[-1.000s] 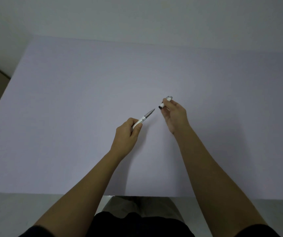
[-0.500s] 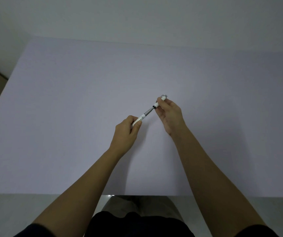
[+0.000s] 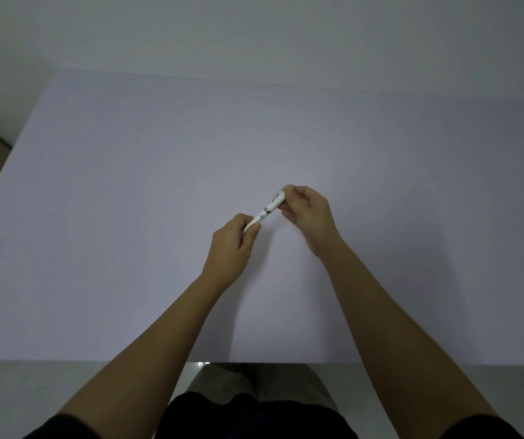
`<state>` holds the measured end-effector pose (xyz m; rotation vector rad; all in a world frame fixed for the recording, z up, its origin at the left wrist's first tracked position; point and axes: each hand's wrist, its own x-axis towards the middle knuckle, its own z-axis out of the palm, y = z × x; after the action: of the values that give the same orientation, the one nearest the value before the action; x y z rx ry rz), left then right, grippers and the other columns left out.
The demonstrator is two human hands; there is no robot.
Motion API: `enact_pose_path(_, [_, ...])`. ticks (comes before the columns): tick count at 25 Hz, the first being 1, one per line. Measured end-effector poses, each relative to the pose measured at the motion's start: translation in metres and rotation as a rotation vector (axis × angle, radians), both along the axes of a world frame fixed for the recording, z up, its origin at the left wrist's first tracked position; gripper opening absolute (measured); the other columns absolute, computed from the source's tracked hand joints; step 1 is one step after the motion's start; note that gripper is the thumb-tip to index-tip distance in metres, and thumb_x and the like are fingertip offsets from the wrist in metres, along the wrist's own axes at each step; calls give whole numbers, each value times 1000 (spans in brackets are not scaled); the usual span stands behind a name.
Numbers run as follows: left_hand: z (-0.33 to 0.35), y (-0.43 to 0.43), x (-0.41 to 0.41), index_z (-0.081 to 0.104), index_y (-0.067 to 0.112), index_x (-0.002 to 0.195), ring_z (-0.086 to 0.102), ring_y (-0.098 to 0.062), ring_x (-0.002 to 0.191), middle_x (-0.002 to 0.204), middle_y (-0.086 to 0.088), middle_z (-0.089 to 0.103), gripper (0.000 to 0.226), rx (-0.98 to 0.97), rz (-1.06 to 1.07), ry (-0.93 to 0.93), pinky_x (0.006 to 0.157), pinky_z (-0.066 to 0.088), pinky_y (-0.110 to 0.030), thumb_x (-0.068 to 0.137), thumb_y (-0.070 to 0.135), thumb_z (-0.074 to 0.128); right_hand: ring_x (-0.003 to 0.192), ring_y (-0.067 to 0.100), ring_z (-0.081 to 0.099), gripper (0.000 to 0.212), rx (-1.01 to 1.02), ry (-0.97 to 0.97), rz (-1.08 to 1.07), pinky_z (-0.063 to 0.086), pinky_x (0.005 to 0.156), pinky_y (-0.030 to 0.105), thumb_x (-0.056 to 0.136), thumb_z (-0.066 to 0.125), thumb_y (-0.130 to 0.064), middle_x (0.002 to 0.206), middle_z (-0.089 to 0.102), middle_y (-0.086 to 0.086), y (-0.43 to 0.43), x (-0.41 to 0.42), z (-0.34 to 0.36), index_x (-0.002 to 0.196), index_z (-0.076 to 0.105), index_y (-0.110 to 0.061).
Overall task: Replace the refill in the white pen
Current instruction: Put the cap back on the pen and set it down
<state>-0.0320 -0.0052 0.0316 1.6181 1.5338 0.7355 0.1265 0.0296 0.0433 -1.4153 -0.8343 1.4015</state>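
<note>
Above the surface [image 3: 127, 217], both hands hold the pen [image 3: 265, 212]: left hand [image 3: 232, 245] at 7 o'clock, right hand [image 3: 306, 210] at 1. The parts, apart before, now join.

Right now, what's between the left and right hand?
In the head view, only the white pen: its lower end is pinched in the left hand, its upper end in the right hand, above the bare table.

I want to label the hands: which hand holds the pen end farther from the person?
The right hand: it pinches the far, upper end of the white pen; the left hand grips the nearer, lower end.
</note>
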Motion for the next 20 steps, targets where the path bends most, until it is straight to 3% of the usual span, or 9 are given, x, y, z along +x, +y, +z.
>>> enact_pose_path(11, [-2, -6, 10, 53, 16, 89, 40, -8, 53, 61, 9, 46, 15, 22, 21, 30, 49, 34, -15, 97, 25, 45, 86, 10, 69, 15, 50, -91, -18, 52, 77, 16, 90, 59, -25, 88, 73, 4, -12, 1, -3, 83, 70, -17])
enact_pose_path(14, [-4, -7, 11, 58, 10, 94, 43, -8, 54, 67, 1, 55, 22, 12, -4, 57, 50, 32, -20, 98, 25, 43, 83, 10, 69, 14, 50, -140, -4, 53, 77, 18, 90, 59, -25, 87, 73, 4, -11, 3, -4, 82, 70, -20])
enact_pose_path(18, [-5, -10, 11, 63, 13, 105, 56, -19, 60, 80, -9, 69, 23, -20, -59, 82, 58, 43, -29, 95, 28, 48, 77, 10, 67, 13, 61, -209, -4, 54, 76, 21, 89, 61, -26, 80, 71, 0, -10, 3, -5, 81, 71, -24])
enact_pose_path(20, [-8, -10, 10, 67, 13, 103, 56, -12, 62, 77, -4, 66, 22, -48, -81, 97, 59, 43, -21, 92, 25, 52, 75, 10, 67, 13, 59, -236, 38, 53, 75, 21, 88, 61, -26, 77, 71, -3, -11, 2, -7, 79, 71, -26])
